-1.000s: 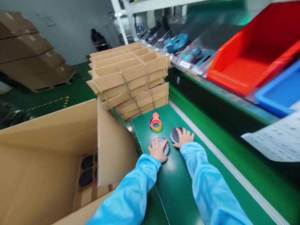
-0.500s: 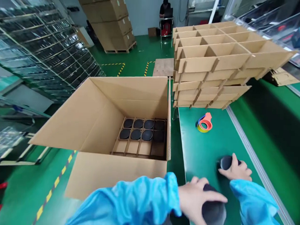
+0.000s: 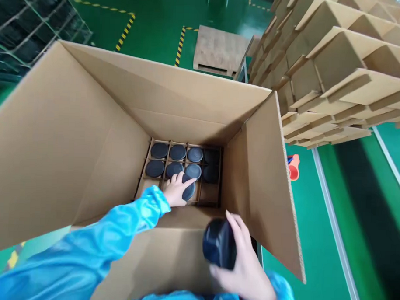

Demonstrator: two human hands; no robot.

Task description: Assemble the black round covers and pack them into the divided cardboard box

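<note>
Deep inside the open cardboard box (image 3: 176, 90), my left hand (image 3: 175, 193) has its fingers closed around a black cylinder (image 3: 189, 191), at a front-row cell of the cardboard divider (image 3: 210, 195). The two rows behind it hold several similar black cylinders (image 3: 159, 150) with round tops. Nearer to me, my right hand (image 3: 248, 265) grips another dark, shiny cylinder (image 3: 219, 243), tilted, above the box's near flap (image 3: 150, 266). What exactly the cylinders are cannot be made out.
Stacked cardboard dividers (image 3: 347, 72) rise at the right on a green work surface (image 3: 305, 223). An orange tape dispenser (image 3: 294, 167) lies behind the box's right flap (image 3: 271, 170). Beyond the box, a wooden pallet (image 3: 219, 48) rests on the floor. A rack (image 3: 33, 26) stands far left.
Both hands have moved left from the green surface with a cylinder each. The left is now down in the box, the right over its near edge. The view has tipped down toward the box.
</note>
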